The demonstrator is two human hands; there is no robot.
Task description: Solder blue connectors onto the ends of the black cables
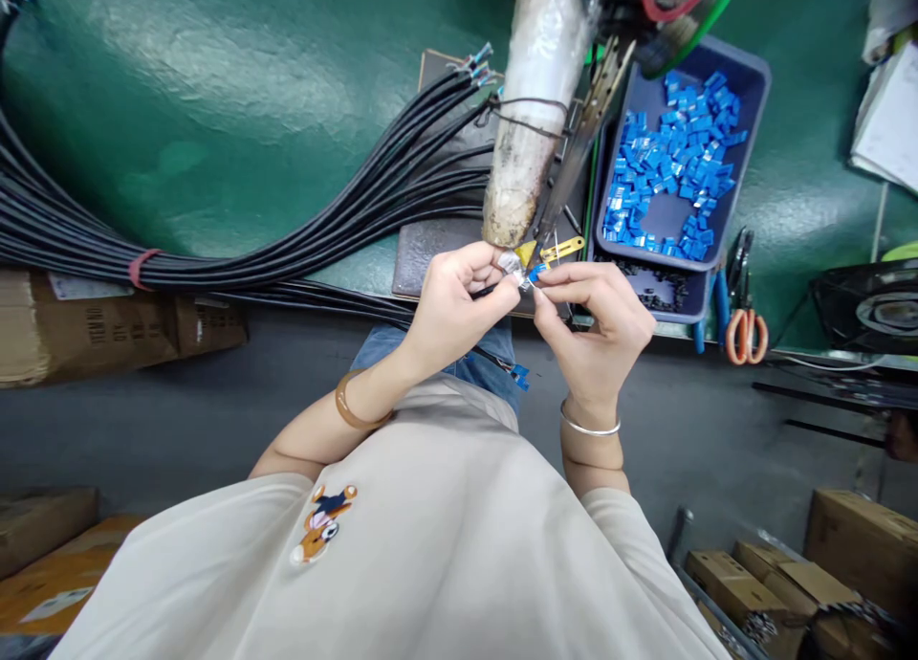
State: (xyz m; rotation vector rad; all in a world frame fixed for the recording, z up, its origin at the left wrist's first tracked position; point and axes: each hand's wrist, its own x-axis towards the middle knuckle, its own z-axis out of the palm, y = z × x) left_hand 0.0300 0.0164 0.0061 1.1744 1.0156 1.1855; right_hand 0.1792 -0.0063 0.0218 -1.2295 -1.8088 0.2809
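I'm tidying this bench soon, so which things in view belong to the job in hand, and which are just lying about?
Likely in the job:
- blue piece between left hand and right hand
- black cables
- tray of blue connectors

Seemingly just lying about:
- orange-handled tool
- white papers
- cardboard box below the cables

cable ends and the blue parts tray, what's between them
In the head view, a white tube and a slim metal bar come between the cable ends and the blue parts tray.
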